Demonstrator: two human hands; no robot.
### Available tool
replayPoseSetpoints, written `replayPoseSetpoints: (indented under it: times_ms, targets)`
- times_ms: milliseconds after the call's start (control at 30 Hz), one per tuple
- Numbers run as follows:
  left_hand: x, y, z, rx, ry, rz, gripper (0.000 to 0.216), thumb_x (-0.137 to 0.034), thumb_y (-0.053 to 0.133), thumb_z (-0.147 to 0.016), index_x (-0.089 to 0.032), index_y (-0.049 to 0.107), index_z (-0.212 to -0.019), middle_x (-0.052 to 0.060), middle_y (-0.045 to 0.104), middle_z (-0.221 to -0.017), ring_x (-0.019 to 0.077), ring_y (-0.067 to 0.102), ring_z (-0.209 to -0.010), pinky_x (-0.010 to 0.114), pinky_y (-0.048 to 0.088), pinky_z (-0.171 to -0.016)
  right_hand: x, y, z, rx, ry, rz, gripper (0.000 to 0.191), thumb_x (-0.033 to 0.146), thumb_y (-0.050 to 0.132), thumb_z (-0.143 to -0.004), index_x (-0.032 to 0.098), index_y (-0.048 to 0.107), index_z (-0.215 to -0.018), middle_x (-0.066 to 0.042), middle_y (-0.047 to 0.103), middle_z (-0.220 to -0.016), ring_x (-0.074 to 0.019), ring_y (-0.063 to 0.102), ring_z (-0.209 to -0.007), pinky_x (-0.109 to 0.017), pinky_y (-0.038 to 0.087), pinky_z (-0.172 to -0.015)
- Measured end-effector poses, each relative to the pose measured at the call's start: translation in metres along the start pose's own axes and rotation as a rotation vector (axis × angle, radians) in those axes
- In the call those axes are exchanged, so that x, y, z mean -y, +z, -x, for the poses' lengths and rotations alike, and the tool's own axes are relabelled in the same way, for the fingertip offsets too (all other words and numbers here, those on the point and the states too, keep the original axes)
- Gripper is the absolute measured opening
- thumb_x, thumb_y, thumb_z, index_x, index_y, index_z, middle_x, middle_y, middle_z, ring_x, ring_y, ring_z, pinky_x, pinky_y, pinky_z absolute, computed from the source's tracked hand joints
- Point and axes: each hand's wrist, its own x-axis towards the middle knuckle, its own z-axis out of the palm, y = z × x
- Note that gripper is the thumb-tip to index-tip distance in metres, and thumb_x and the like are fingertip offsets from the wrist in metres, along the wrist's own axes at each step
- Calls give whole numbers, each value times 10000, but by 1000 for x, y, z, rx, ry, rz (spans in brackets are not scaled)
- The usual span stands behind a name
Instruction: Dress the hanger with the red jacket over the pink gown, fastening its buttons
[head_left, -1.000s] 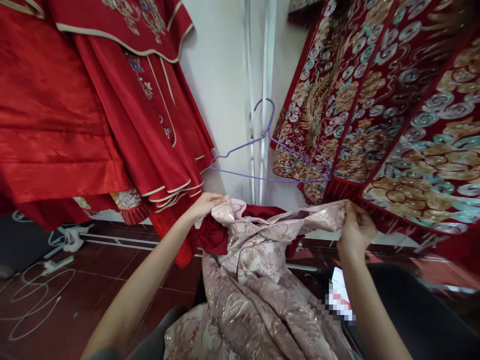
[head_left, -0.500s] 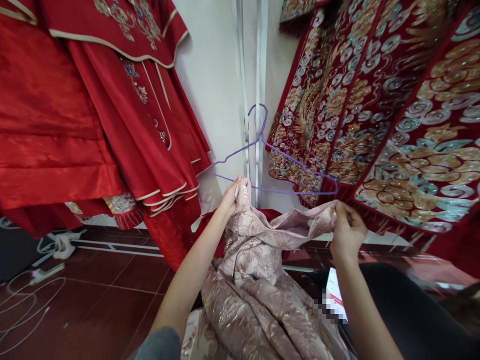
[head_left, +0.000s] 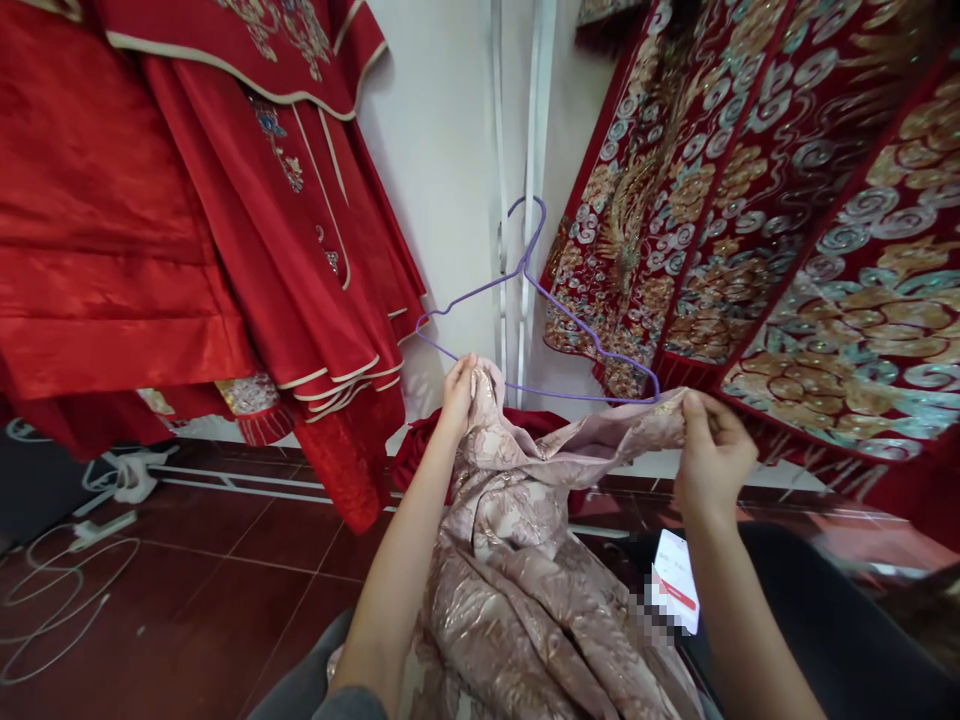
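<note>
A pink brocade garment (head_left: 517, 540) with gold floral pattern hangs down between my arms. My left hand (head_left: 459, 385) is closed on its left top edge, raised right up to the lower bar of a purple wire hanger (head_left: 536, 290). My right hand (head_left: 712, 450) pinches the garment's right top edge, just below the hanger's right end. The hanger hangs by its hook in front of a white wall rail (head_left: 517, 150). Dark red cloth (head_left: 420, 450) shows behind the pink garment.
Red satin robes (head_left: 187, 220) hang at left. Dark red embroidered gold-and-silver garments (head_left: 787, 220) hang at right. White cables (head_left: 67, 570) lie on the brown tiled floor (head_left: 225, 590) at left. A white tag with red print (head_left: 675, 590) sits below my right wrist.
My left hand has lifted the garment's left edge from beside the dark red cloth up to the hanger's lower bar. My right hand has kept its grip and barely moved.
</note>
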Motion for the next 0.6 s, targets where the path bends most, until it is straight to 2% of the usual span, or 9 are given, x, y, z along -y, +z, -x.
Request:
replayPoseSetpoints:
  times_ms: [67, 133, 200, 267, 300, 433, 533, 600]
  targets:
    - [2, 1, 1, 1, 5, -23, 325, -484, 730, -704, -188, 602, -747, -52, 555, -619, 86, 523, -585, 202, 406, -613, 5, 3, -5, 28, -58, 50, 354, 467, 680, -734, 146, 699, -884, -92, 709, -859, -259, 673, -839, -422, 531, -843]
    - [4, 1, 1, 4, 5, -27, 319, -482, 725, -710, -190, 600, -741, -50, 554, -623, 88, 523, -595, 201, 404, -617, 11, 10, -15, 74, -171, 117, 330, 455, 640, -786, 144, 689, -887, -91, 705, -892, -249, 664, -881, -419, 503, -905]
    - [5, 0, 1, 9, 1, -15, 312, -474, 728, -710, -190, 601, -732, -50, 554, -623, 87, 521, -596, 199, 403, -618, 20, 25, -26, 134, -310, 189, 280, 418, 609, -823, 153, 682, -876, -77, 696, -904, -225, 648, -908, -395, 467, -952]
    - [7, 1, 1, 27, 0, 11, 313, -469, 739, -702, -188, 603, -728, -51, 556, -626, 82, 517, -589, 195, 401, -611, 28, 47, -36, 215, -411, 223, 246, 390, 605, -828, 159, 685, -856, -66, 691, -868, -206, 643, -865, -366, 479, -906]
    - [9, 2, 2, 39, -3, 26, 318, -469, 746, -695, -186, 604, -728, -52, 558, -628, 79, 514, -584, 193, 400, -607, 32, 59, -40, 264, -435, 219, 240, 384, 602, -831, 161, 690, -842, -61, 694, -838, -201, 647, -825, -351, 494, -854]
    - [13, 5, 7, 54, -3, 41, 336, -483, 755, -683, -186, 608, -739, -51, 565, -628, 77, 506, -572, 192, 398, -596, 31, 99, -46, 458, -520, 355, 228, 381, 567, -873, 204, 696, -937, -44, 713, -911, -197, 649, -852, -317, 469, -833]
    - [12, 6, 12, 60, 23, 28, 328, -481, 757, -684, -188, 621, -739, -45, 575, -638, 82, 515, -592, 187, 404, -610, 21, 109, -46, 521, -532, 426, 249, 378, 487, -922, 209, 658, -988, -49, 705, -924, -205, 638, -845, -301, 453, -786]
    - [7, 4, 15, 124, 14, 16, 326, -495, 734, -709, -186, 646, -764, -24, 614, -690, 94, 545, -641, 188, 420, -643, 17, 107, -47, 527, -555, 451, 265, 386, 457, -940, 210, 645, -1000, -50, 697, -906, -209, 630, -823, -296, 440, -765]
